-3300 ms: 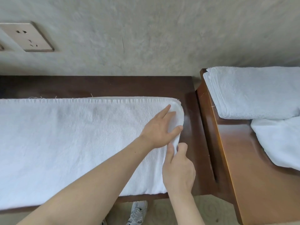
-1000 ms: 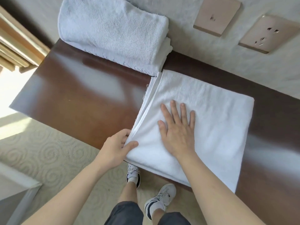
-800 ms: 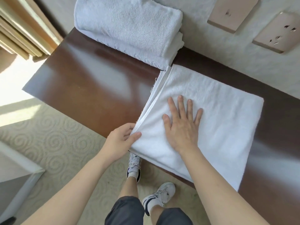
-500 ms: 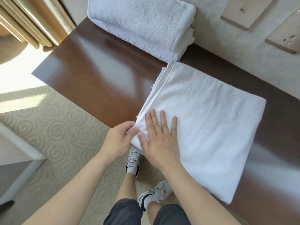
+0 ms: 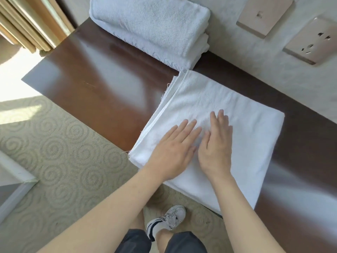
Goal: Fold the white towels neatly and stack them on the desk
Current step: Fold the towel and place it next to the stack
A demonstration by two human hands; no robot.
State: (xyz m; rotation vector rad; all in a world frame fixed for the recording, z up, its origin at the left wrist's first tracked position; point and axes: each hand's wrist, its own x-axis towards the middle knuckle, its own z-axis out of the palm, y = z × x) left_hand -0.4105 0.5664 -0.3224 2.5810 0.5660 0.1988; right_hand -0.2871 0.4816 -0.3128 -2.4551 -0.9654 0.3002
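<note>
Both hands lay flat with straight fingers, the left hand [image 5: 171,152] beside the right hand [image 5: 215,150], on the folded towel [image 5: 246,139] at the desk [image 5: 102,84] near edge, and the towel stack [image 5: 155,28] stood at eleven o'clock from it.

Hotel room: stacked white towels [image 5: 155,28]; patterned carpet [image 5: 60,152]; curtains [image 5: 27,22].

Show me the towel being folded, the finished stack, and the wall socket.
folded towel [image 5: 255,136], head view, bare top right of the hands.
towel stack [image 5: 155,24], head view, top face.
wall socket [image 5: 315,41], head view, plate centre.
</note>
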